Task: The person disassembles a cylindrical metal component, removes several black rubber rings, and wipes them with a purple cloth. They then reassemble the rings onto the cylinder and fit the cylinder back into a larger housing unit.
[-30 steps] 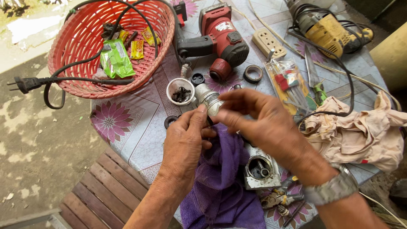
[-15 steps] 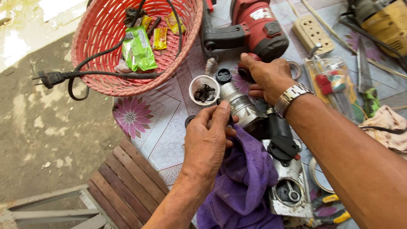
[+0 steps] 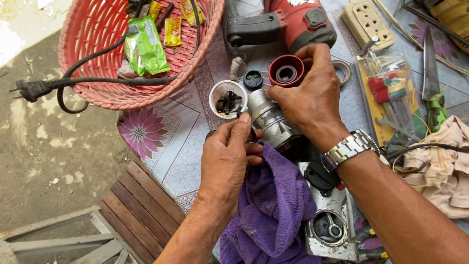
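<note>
Nearest to me, over the purple cloth, the left hand pinches a small dark tool against the silver metal cylinder of a dismantled power tool, whose grey housing lies just beside the cloth. Beyond it, the right hand, a steel watch on its wrist, closes its fingers on a red cap. A white cup of dark bits stands near the cylinder's tip. Farther back sit a red basket and a red drill.

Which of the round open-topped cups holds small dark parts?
The white cup, left of the red cap under the right hand; the red one shows only rings.
</note>
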